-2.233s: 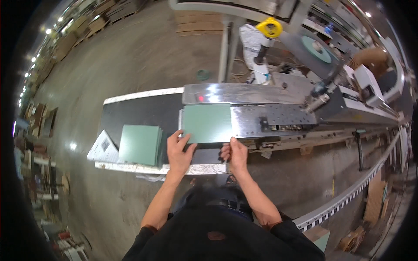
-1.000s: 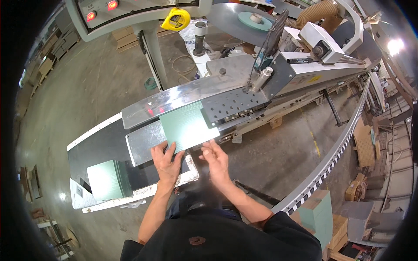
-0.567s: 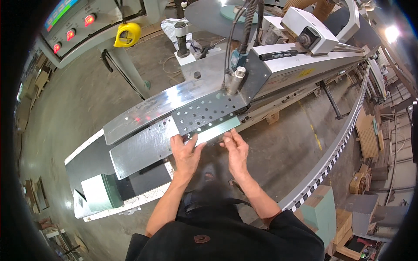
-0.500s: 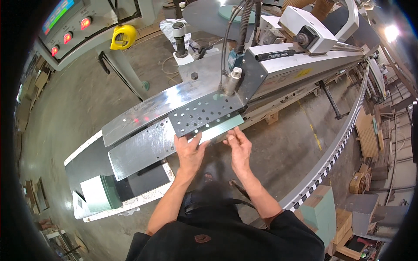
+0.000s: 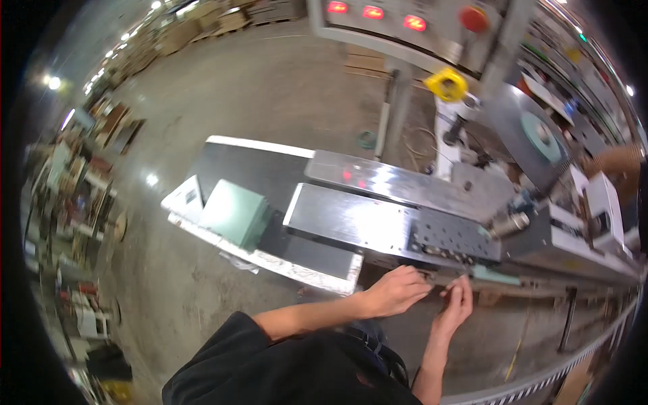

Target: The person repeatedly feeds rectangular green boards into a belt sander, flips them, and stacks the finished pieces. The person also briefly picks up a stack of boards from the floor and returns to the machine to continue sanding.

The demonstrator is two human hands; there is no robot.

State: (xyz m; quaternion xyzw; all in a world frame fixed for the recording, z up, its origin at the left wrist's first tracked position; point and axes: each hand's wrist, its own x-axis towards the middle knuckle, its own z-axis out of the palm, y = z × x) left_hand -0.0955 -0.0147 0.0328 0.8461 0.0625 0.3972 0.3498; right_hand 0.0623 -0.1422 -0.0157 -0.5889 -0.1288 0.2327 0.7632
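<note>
A dark plate with many holes (image 5: 459, 236) lies over the right end of a scratched metal plate (image 5: 351, 216). From under its right front corner a pale green strip (image 5: 496, 275) sticks out. My left hand (image 5: 398, 291) is just in front of the plates' front edge, its fingers curled together. My right hand (image 5: 457, 304) is raised close to the strip's left end, fingers bent inward. Blur and the finger positions hide whether either hand holds anything. A stack of pale green sheets (image 5: 233, 209) sits on the dark, white-edged table at the left.
A long metal bar (image 5: 405, 181) runs behind the plates. Above stands a control panel with red lit displays (image 5: 373, 12) and a red knob (image 5: 474, 19), with a yellow tape measure (image 5: 447, 84) hanging below. Machine housing (image 5: 601, 209) is at right; a striped curved rail (image 5: 533, 391) lies near.
The view has swung left, so the machine appears further right. My left hand has come away from the holed plate's edge. The green strip now shows farther right, beyond my right hand.
</note>
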